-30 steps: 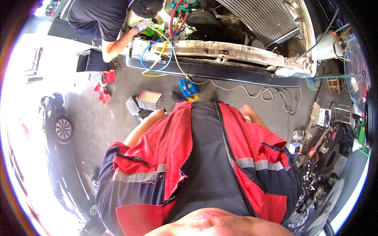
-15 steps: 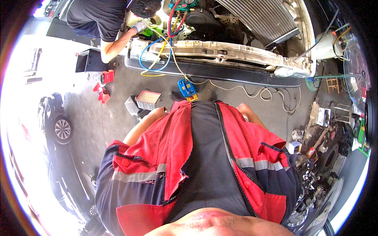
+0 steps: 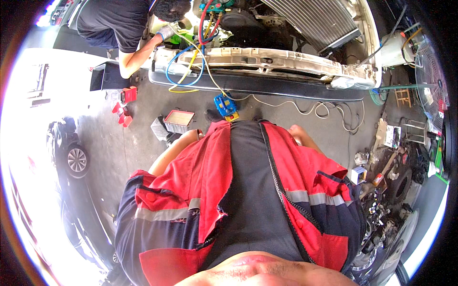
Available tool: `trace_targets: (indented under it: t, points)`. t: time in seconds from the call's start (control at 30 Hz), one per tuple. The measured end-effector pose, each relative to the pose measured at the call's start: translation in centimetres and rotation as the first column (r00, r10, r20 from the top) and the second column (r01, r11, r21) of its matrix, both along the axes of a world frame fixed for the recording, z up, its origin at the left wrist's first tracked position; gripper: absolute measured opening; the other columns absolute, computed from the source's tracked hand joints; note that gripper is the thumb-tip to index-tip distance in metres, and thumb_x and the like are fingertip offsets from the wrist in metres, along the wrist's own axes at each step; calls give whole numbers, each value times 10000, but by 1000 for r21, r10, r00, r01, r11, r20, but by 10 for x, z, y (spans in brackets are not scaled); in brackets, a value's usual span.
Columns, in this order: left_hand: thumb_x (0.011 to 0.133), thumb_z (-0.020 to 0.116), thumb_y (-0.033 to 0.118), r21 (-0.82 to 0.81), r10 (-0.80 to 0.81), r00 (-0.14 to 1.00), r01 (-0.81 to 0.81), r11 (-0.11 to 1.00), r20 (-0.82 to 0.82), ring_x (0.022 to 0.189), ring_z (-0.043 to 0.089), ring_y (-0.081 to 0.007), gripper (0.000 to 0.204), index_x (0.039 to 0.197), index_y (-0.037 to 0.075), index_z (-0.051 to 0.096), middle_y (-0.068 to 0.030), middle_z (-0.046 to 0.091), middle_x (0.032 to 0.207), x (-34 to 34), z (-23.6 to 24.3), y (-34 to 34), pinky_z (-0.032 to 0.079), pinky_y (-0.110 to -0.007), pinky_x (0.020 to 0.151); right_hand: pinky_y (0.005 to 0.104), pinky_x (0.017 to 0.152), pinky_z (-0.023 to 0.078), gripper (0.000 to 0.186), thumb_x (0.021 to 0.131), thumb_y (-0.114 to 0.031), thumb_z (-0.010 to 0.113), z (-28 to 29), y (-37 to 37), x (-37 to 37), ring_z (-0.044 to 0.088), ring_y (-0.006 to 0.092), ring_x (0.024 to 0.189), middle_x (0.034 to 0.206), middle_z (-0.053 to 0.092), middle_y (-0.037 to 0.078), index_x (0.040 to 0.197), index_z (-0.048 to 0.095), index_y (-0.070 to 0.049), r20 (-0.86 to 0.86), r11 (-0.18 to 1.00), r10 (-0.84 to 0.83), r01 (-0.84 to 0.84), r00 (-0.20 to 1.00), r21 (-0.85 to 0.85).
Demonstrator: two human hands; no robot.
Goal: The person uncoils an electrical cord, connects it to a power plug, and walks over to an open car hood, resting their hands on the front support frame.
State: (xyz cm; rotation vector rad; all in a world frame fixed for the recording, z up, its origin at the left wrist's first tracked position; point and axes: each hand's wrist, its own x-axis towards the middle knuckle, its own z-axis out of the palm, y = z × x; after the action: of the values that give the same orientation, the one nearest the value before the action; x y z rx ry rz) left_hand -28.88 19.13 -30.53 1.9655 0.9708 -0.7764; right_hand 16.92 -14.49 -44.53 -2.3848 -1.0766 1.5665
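Observation:
My left hand hangs beside my red-and-dark jacket, close in view to an air filter on the floor; its fingers are mostly hidden by the jacket. My right hand hangs at the other side, fingers also hidden. Ahead is a car front with an exposed metal crossmember and a tilted radiator. A teal gauge manifold with red, blue and yellow hoses rests over the engine bay. A blue-and-yellow pump stands on the floor near my feet.
A co-worker leans into the engine bay with a gloved hand. Red boxes, a black bin, a dark car, loose cords, a fan and scattered parts surround me.
The scene ahead has shifted slightly up and left in the view, with the co-worker also a little further left. My arms show no clear change.

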Motion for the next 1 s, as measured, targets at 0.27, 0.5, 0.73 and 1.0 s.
trace_targets:
  t: [0.27, 0.5, 0.73, 1.0]
  points:
    - [888, 560, 459, 28, 54, 996, -53, 998, -65, 1118, 643, -374, 503, 1217, 91, 658, -229, 680, 1157, 7, 26, -7, 505, -440, 935, 487, 857, 518, 433, 920, -374, 548, 34, 18, 0, 648, 425, 1012, 1074, 674, 261, 1020, 682, 25, 138, 996, -17, 5, 990, 85]
    - [867, 583, 484, 13, 65, 996, -65, 998, -56, 1126, 639, -383, 559, 1239, 71, 644, -235, 676, 1162, 2, 22, -6, 505, -438, 948, 469, 898, 502, 413, 953, -347, 514, 62, 30, 0, 622, 418, 1070, 1142, 651, 252, 1052, 682, 16, 115, 988, 145, -136, 983, -78]
    - [873, 583, 485, 16, 2, 999, -1, 1000, -51, 1100, 648, -394, 549, 1215, 62, 653, -246, 680, 1135, 5, 16, -7, 513, -446, 923, 489, 871, 520, 417, 928, -352, 523, 51, 22, 5, 653, 427, 1012, 1049, 676, 262, 971, 704, 21, 167, 994, 71, -83, 983, 66]
    - [903, 575, 496, 9, 1, 1000, -2, 1000, 28, 1060, 666, -391, 527, 1234, 91, 643, -232, 700, 1082, -9, -16, -5, 521, -446, 881, 489, 868, 522, 410, 909, -355, 532, 37, 9, -1, 656, 419, 1018, 1066, 676, 250, 983, 710, 7, 156, 999, 26, -31, 987, 30]
